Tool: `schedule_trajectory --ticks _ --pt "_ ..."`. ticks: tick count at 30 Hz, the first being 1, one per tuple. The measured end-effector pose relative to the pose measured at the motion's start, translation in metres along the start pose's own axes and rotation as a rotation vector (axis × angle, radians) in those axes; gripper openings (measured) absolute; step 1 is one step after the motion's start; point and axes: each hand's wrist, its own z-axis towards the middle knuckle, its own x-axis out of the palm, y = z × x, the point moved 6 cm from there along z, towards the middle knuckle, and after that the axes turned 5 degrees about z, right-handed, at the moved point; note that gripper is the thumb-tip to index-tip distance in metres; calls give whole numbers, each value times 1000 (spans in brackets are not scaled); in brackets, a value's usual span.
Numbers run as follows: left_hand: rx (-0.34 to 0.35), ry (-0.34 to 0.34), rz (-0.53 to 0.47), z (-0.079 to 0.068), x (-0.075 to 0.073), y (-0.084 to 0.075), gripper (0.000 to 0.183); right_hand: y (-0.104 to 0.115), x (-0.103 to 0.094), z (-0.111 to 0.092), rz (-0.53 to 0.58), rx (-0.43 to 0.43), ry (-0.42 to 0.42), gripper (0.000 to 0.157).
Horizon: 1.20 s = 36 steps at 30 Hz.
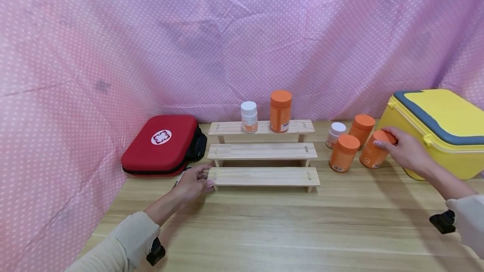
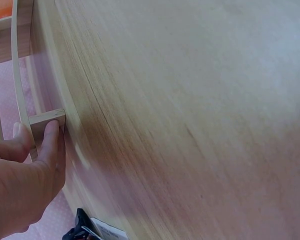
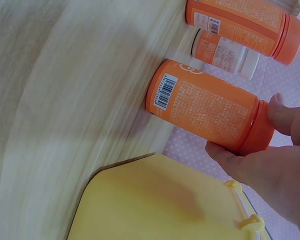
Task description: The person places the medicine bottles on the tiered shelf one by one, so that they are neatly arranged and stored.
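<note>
At the left end of the lowest step of a three-tier wooden rack (image 1: 262, 176), my left hand (image 1: 190, 186) pinches the end of the board and its leg (image 2: 49, 118). My right hand (image 1: 410, 152) grips an orange pill bottle (image 1: 373, 154) by its lid; the bottle stands upright, nearest the yellow box. Close beside it are two more orange bottles (image 1: 344, 154) (image 1: 361, 129) and a small white-capped bottle (image 1: 335, 135). On the rack's top step stand a white-capped bottle (image 1: 249, 116) and a tall orange bottle (image 1: 280, 112).
A red first-aid case (image 1: 160, 144) lies left of the rack. The yellow box (image 1: 450, 116) with a grey-rimmed lid stands at the right, just beyond my right hand. Pink dotted cloth (image 1: 227, 45) hangs behind the wooden table (image 1: 264, 230).
</note>
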Motion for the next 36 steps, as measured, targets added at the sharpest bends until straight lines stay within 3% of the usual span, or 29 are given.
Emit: schedule_trajectory --ticks 8,23,31,36 --pt "-11 9 1 0 1 0 54 8 -5 -11 -22 -64 -28 47" --pt "-3 -1 13 0 0 -1 53 51 -29 -36 -39 -82 -29 48" --pt "-3 -4 31 -1 -1 -2 52 84 -53 -41 61 -110 -10 45" --pt "-3 -4 37 -2 0 -2 52 116 -57 -37 98 -136 -8 43"
